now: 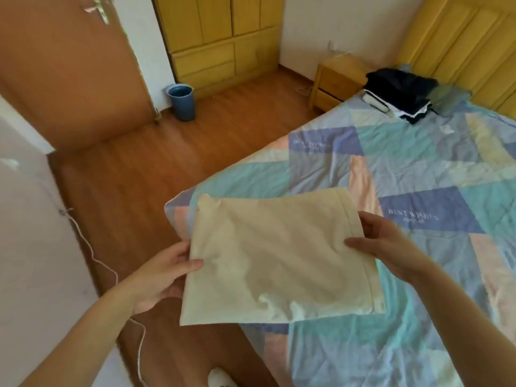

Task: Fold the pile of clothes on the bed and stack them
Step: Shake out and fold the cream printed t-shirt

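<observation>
A folded cream garment (276, 258) is held flat in the air over the near corner of the bed (418, 169). My left hand (164, 277) grips its left edge, thumb on top. On the right edge, my right hand (388, 244) pinches it the same way. A stack of folded dark and white clothes (399, 93) sits far off at the head of the bed. A grey-green garment (449, 97) lies just right of that stack.
The bed wears a patchwork sheet of blue, teal, pink and yellow. A wooden nightstand (337, 82) stands beside the headboard. On the wood floor are a blue bin (181, 100) and a white cord (95, 255). A brown door (69, 68) is open at left.
</observation>
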